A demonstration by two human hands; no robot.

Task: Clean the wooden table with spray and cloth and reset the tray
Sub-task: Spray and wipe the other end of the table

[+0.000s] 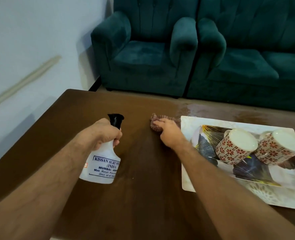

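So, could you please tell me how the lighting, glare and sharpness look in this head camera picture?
Head view: soft, even light; a pale sheen on the wet far part of the wooden table; glossy reflections on the tray; the right hand and cloth look slightly smeared; the spray bottle label reads sharply; wide-angle bending shows at the edges.

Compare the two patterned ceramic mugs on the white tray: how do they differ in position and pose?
The left red-flowered cream mug lies nearer the person's right hand; the right red-flowered cream mug lies toward the far side of the white tray. The left mug is fully visible, while it partly hides the right mug. Both are upside down on the gold-and-blue plate, touching, and share the same flower pattern.
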